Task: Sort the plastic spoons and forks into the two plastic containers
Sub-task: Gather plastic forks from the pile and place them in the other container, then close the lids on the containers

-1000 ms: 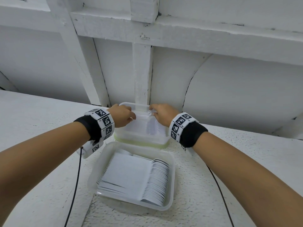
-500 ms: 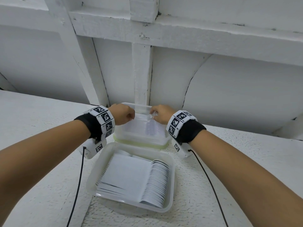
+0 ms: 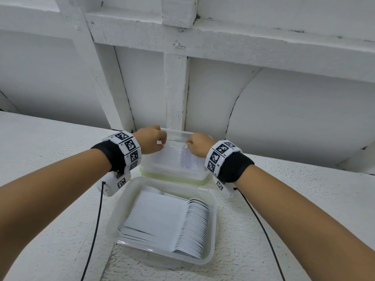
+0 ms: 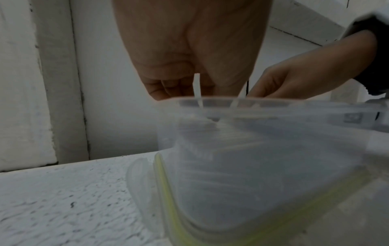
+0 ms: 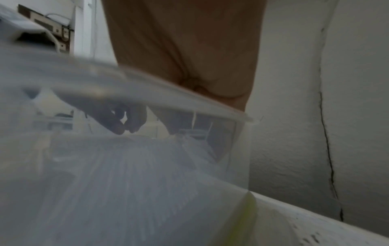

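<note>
White painted beams and wall panels [image 3: 284, 110] rise behind a rough white desk [image 3: 50, 151] that carries two translucent plastic containers, one behind the other. Both hands reach into the far container [image 3: 174, 171], which has a yellow-green band around its base and stands close to the wall. Just short of the wrists, on the person's side, sits the near container [image 3: 211, 230], touching or almost touching the far one; it holds a tight row of white plastic spoons [image 3: 194, 226], bowls nested toward the right hand's side and handles running toward the left hand's side.

At the far container's left rim, the left hand [image 3: 151, 139] has its fingers curled, and in the left wrist view a thin white utensil handle [image 4: 197, 90] stands up between the curled fingers and the palm, its lower end dipping below the rim. Whether it is a fork or a spoon cannot be told. Over the container's right side, the right hand [image 3: 197, 145] has its fingers bent down inside; through the cloudy wall in the right wrist view the fingertips [image 5: 118, 128] come together in a pinch over a blurred white heap of cutlery [image 5: 130, 174], but what they hold cannot be told.

Marker-printed bands [image 3: 129, 148] circle both wrists, and black cables [image 3: 95, 226] trail from them across the desk.
</note>
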Demonstrator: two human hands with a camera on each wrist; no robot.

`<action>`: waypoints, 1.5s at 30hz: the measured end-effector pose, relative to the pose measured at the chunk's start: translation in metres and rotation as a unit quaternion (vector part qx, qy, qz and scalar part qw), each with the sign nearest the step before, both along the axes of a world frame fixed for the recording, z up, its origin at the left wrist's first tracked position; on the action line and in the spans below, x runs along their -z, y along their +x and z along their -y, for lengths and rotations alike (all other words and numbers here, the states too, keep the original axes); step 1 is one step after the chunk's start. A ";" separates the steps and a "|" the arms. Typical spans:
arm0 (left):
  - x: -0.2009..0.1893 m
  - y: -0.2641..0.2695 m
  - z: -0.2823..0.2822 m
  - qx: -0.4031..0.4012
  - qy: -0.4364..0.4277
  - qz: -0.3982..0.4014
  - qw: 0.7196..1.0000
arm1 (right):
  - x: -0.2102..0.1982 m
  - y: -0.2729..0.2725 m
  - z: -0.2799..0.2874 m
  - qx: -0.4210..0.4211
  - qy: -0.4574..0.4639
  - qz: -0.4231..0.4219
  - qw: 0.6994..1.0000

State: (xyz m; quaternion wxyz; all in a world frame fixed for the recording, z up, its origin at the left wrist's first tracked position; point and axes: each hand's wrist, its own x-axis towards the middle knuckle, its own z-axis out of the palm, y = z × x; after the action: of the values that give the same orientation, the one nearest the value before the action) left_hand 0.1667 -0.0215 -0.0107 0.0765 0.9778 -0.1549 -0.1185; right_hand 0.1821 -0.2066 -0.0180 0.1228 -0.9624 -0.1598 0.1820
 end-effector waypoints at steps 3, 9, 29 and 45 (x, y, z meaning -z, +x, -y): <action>0.002 0.000 0.000 -0.007 -0.002 0.002 1.000 | 0.004 0.000 0.001 0.020 0.031 0.015 0.999; 0.002 0.002 0.001 -0.005 0.015 0.008 1.000 | 0.002 0.002 -0.001 0.025 0.058 0.019 0.998; -0.044 -0.052 -0.020 -0.085 -0.115 0.046 0.989 | -0.045 -0.056 0.041 0.071 0.194 0.103 0.973; -0.014 -0.190 -0.014 -0.296 -0.234 -0.059 0.924 | 0.001 -0.222 0.066 0.246 0.382 -0.085 0.887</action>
State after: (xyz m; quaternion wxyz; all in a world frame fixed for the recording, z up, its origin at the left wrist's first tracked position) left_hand -0.0230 -0.0075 0.0033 0.3433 0.9248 0.1230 -0.1086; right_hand -0.0403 -0.2728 -0.0186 0.5348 -0.8304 0.0363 0.1521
